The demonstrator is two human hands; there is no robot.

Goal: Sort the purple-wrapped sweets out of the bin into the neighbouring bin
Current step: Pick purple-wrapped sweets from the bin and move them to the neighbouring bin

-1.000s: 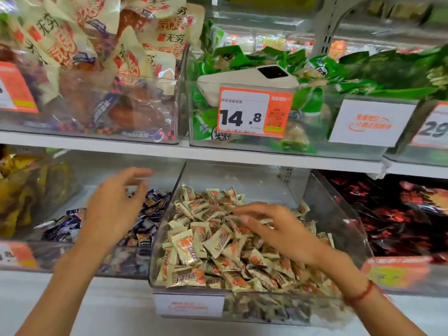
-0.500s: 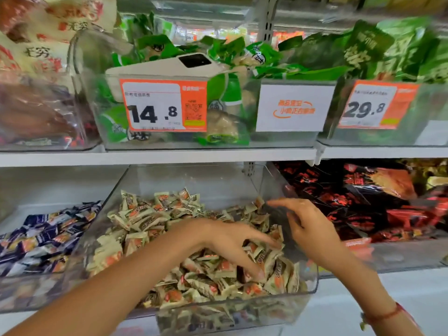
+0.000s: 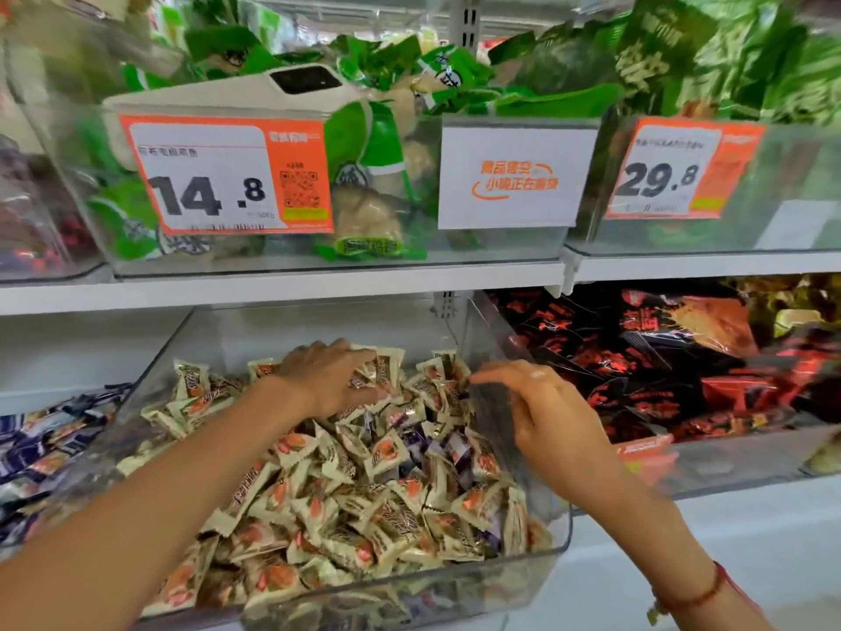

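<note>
A clear bin (image 3: pixel 273 332) on the lower shelf is heaped with cream-wrapped sweets (image 3: pixel 318 503). A few purple-wrapped sweets (image 3: pixel 421 441) show among them right of centre. My left hand (image 3: pixel 325 380) reaches across to the back of the heap, its fingers spread over the wrappers; I see nothing held in it. My right hand (image 3: pixel 550 416) is at the bin's right wall, fingers loosely extended and touching the clear plastic. The neighbouring bin (image 3: pixel 116 405) on the left holds dark purple-blue wrapped sweets (image 3: pixel 41 444).
To the right stands a bin of red and black packets (image 3: pixel 660 366). The shelf above carries bins of green packets (image 3: pixel 373 143) with price tags 14.8 (image 3: pixel 227 175) and 29.8 (image 3: pixel 664 170). A white device (image 3: pixel 255 91) lies on the green packets.
My left hand has moved from the front right of the heap to its back. The right hand stays by the right wall. The view has come closer.
</note>
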